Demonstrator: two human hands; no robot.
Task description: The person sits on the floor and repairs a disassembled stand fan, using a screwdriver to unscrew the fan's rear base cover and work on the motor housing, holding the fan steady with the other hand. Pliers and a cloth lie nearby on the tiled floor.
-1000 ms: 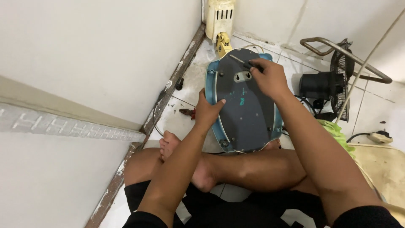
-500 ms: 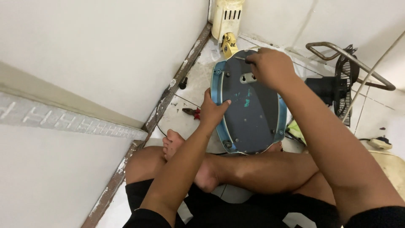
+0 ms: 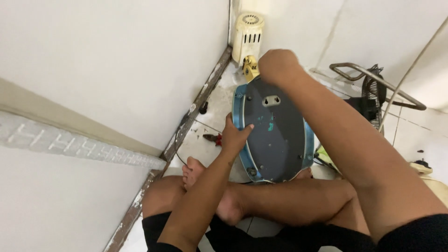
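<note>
Left hand (image 3: 235, 135) rests on the left rim of the grey oval base plate (image 3: 275, 135), thumb and fingers spread flat over the blue edge. It is open and pressing, not clasping anything; I read it as bracing the plate so it cannot rock.

The plate stands tilted on the tiled floor (image 3: 207, 142), propped against my crossed legs, in the corner where two white walls meet. Its flat grey underside faces me. A blue band runs round the rim, a keyhole-shaped slot (image 3: 271, 100) sits near the top, small screw points show about the edge, and a few teal flecks mark the middle. To its left on the tile lies a small red-handled tool (image 3: 213, 138).

Right hand (image 3: 279, 65) is curled into a fist at the plate's top edge. Only its back shows, so I cannot tell whether it grips a tool or a fastener.

Judgement: the step in hand is work on a fixing at the top rim. The next move calls for steady left-hand bracing while the right turns or pulls.

Behind the plate stands a cream motor housing (image 3: 247, 35); far right, a dark fan grille (image 3: 371, 91).
</note>
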